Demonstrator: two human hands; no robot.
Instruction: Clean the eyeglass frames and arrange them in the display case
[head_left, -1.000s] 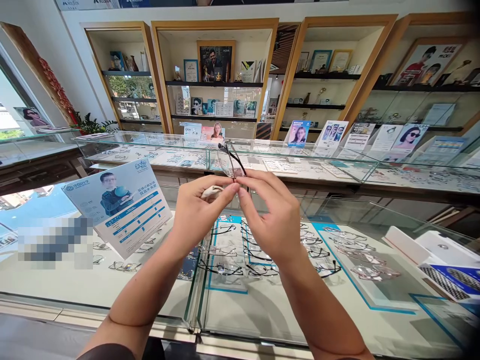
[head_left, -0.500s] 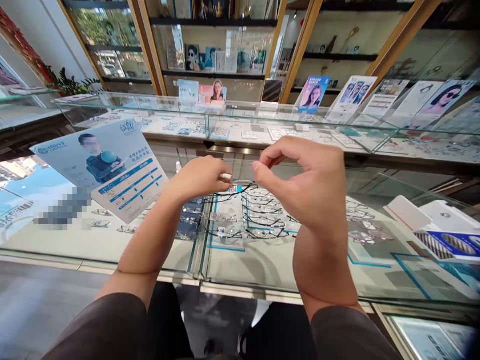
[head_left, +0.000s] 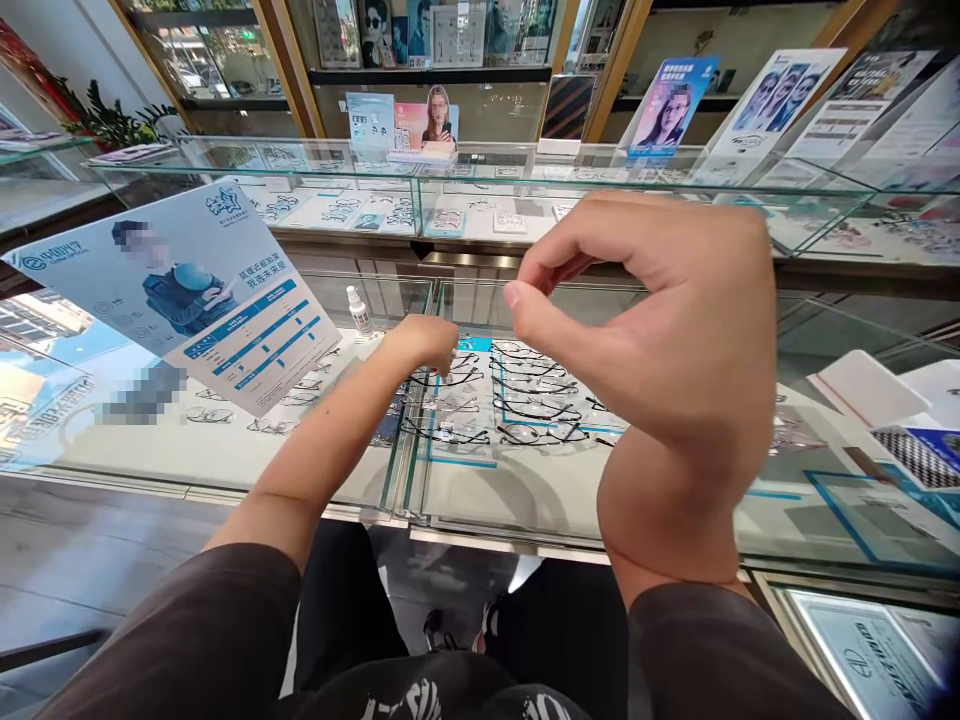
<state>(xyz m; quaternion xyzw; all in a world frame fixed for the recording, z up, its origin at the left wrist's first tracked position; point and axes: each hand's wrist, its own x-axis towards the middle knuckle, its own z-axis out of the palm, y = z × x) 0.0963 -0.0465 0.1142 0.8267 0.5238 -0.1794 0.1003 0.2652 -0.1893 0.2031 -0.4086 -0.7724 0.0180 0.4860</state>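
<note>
Right hand point(head_left: 675, 310), nearest, at one o'clock: fingers curled, thumb tip close to the bent forefinger; whether it grips anything cannot be determined. At twelve, a glass display case point(head_left: 555, 500) shows rows of eyeglasses point(head_left: 538, 408). Left hand point(head_left: 429, 342), just short of twelve, is near the eyeglasses; its grip is hidden. Spray bottle point(head_left: 360, 312) stands at eleven. Second glass counter point(head_left: 491, 248) lies beyond.

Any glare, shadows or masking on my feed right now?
Head view: bright reflections on the glass below the sign, whose printed face is pixelated; head view again: soft shadow in the case, left hand's fingertips too small to read.
</note>
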